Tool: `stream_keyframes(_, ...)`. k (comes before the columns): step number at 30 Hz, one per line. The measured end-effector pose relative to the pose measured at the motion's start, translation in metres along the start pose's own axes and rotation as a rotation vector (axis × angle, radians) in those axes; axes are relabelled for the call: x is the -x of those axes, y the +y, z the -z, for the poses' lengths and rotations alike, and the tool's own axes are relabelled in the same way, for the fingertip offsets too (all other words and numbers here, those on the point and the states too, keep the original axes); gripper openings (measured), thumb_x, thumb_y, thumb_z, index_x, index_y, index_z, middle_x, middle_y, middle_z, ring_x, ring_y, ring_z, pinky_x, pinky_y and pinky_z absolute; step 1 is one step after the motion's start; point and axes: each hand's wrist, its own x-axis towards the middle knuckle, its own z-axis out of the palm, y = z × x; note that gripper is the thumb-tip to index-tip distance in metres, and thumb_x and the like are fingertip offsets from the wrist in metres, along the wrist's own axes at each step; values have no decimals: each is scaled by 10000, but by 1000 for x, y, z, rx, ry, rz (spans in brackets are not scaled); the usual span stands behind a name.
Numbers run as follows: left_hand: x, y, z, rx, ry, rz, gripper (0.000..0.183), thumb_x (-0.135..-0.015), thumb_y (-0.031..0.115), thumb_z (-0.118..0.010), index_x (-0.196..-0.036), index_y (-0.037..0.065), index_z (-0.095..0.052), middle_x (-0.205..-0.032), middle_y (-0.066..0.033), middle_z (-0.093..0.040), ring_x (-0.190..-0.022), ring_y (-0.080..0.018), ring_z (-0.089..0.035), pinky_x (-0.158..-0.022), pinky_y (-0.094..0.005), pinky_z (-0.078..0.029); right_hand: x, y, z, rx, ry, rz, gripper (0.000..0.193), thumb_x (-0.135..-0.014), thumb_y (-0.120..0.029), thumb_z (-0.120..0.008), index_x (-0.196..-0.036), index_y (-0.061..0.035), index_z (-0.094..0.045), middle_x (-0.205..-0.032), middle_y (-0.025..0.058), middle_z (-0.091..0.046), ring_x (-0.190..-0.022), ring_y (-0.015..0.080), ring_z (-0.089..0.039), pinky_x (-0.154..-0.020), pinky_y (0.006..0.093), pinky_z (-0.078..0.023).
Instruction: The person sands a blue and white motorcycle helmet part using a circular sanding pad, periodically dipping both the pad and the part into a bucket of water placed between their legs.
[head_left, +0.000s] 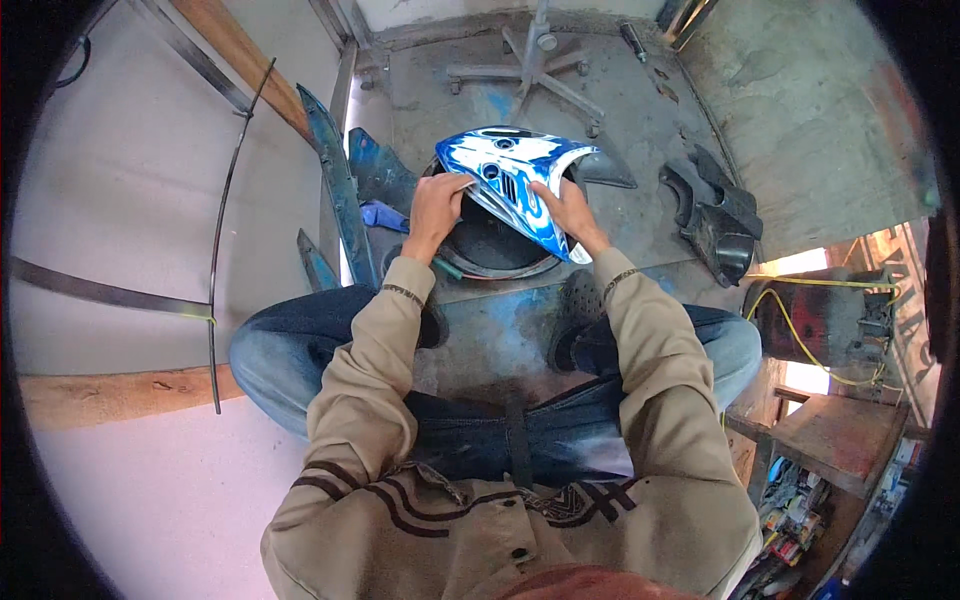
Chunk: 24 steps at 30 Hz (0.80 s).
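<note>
A blue and white swirl-painted fairing panel (515, 165), glossy, with round holes and a group of slots, is tilted over a dark round basin (487, 268). My left hand (436, 212) is closed at the panel's lower left edge, its fingertips pinching there. On the right side my right hand (575, 212) grips the panel, with the thumb on the painted face and the other fingers hidden behind it. A purple-blue cloth or glove (384, 215) lies just left of my left hand.
Dark blue panels (340, 185) lean at the left. Black molded parts (715, 215) lie on the floor at the right, and a wheeled stand base (530, 72) stands beyond. A yellow cable (790, 325) loops near a shelf (838, 440) at the lower right.
</note>
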Motion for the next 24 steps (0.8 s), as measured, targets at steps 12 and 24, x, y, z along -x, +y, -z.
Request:
stream_keyframes(12, 13, 9, -23, -108, -84, -179, 239, -885, 146, -759, -1116, 87, -765, -1148, -86, -714, -1135, -298, -663, -965, -436, -501, 18, -15, -29, 57, 287, -96, 622, -965, -516, -727, -1144, 77, -665, -1036, 287, -756, -1034, 467, -723, -894, 500, -554)
stream_keyframes(24, 27, 6, -25, -108, -27, -221, 222, -918, 127, -721, -1118, 29, -724, -1177, -137, -716, -1164, -334, -671, -1006, -450, -520, 7, -2, -21, -96, 200, -43, 609, -934, -465, -789, -1230, 59, -696, -1123, 239, -772, -1079, 354, -754, -920, 432, -561)
